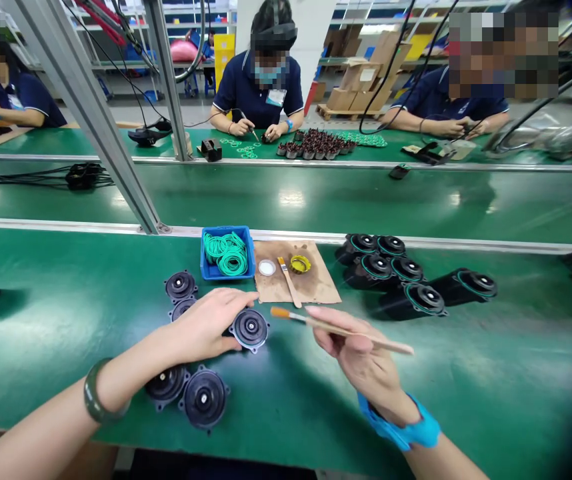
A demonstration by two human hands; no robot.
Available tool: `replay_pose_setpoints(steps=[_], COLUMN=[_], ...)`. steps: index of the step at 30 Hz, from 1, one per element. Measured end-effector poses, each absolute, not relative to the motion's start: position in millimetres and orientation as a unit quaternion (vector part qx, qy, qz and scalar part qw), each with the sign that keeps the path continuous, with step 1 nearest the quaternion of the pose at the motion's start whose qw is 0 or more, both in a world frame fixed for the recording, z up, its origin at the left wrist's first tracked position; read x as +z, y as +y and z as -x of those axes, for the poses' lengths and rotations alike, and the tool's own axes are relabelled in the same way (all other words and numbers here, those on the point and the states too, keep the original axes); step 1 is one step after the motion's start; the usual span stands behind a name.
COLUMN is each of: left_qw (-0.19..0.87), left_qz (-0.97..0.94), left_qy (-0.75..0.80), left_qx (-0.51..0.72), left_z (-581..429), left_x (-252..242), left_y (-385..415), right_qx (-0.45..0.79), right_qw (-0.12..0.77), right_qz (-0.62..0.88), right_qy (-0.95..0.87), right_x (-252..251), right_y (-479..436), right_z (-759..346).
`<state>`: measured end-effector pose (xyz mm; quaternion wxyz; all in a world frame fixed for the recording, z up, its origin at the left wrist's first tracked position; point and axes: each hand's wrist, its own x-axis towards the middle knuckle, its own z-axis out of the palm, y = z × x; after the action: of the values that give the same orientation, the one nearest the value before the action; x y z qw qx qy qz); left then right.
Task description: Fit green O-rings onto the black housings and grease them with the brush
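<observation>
nearest to the camera, the left forearm [41,433] slants in from the lower left, a green bracelet [97,393] on its wrist. the left hand [211,320] curves around one round black part [251,330] near the middle of the green bench [491,380], probably to steady it with its face turned up; whether thumb and fingers press on it, i cannot tell. the right hand [366,353], with a blue band [406,427] at the wrist, pinches a brush [296,317] between thumb and fingers, bristles pointing at that part but apart from it. a second brush [289,283] lies on stained cardboard [321,287] beside a yellow tin [300,270], perhaps so drips miss the bench. a blue tray [209,272] seems meant to keep the loose green rings [229,253] together, within easy reach. black canisters [406,300] stand grouped at the right, more black discs [205,399] at the left, perhaps to keep the two lots apart.
</observation>
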<state>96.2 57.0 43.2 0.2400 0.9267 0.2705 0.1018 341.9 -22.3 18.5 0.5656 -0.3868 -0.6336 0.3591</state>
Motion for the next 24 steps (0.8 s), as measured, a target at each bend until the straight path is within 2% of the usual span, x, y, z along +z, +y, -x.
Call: replay_pose_setpoints(steps=[9,12,18,24], left_qw=[0.259,0.258,0.240,0.237], left_qz=[-0.932,-0.932,-0.939,-0.941], left_qy=[0.245,0.250,0.239,0.238], left_qx=[0.063,0.053,0.060,0.043], left_z=[-102,-103,-103,-104], left_x=[52,54,50,53], left_y=[70,70,71,72], right_qx=[0.482,0.496,0.409,0.350], right_qw=[0.479,0.481,0.543,0.506], right_qz=[0.386,0.397,0.466,0.443], right_qy=[-0.624,-0.604,-0.566,-0.652], right_x=[25,27,19,16], right_y=[-20,-22,-29,-29], right_z=[-334,-332,-323,-318])
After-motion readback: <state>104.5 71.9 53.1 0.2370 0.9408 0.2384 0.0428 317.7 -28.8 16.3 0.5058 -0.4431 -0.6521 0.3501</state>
